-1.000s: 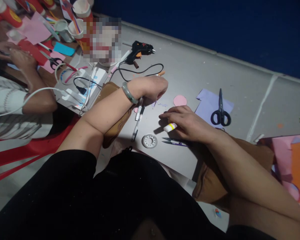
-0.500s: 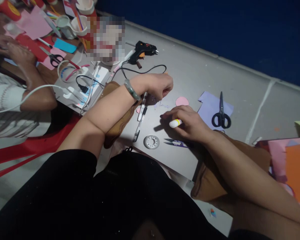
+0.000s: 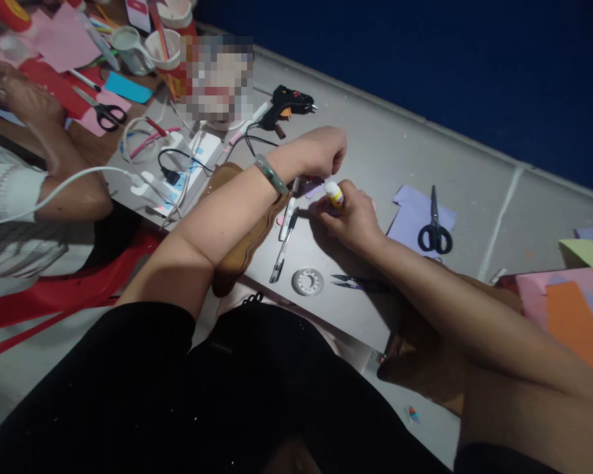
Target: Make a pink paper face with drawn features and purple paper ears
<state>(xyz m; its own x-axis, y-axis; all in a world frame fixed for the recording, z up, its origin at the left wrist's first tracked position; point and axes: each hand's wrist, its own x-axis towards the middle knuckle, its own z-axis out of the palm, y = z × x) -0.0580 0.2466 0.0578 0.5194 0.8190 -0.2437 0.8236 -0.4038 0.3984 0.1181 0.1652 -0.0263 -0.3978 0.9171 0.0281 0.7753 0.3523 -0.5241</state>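
Observation:
My right hand is closed around a glue stick with a white end and a yellow band. Its fingers are close to a small purple paper scrap. Just beyond, my left hand hangs over the table with its fingers curled inward; whatever they pinch is hidden. A pink paper circle is mostly covered by my right hand. Nearer me lie a white marker, a clear pen, a white ring-shaped roll and thread snips. Black scissors rest on purple paper.
A black glue gun lies beyond my left arm, its cord trailing to a power strip. Another person's arm is at the left, among cups, papers and scissors. Coloured sheets lie at the right.
My right hand has moved away from me and toward my left hand, bringing the glue stick along and tilting it upward. My left hand has shifted slightly. The camera view has moved a little.

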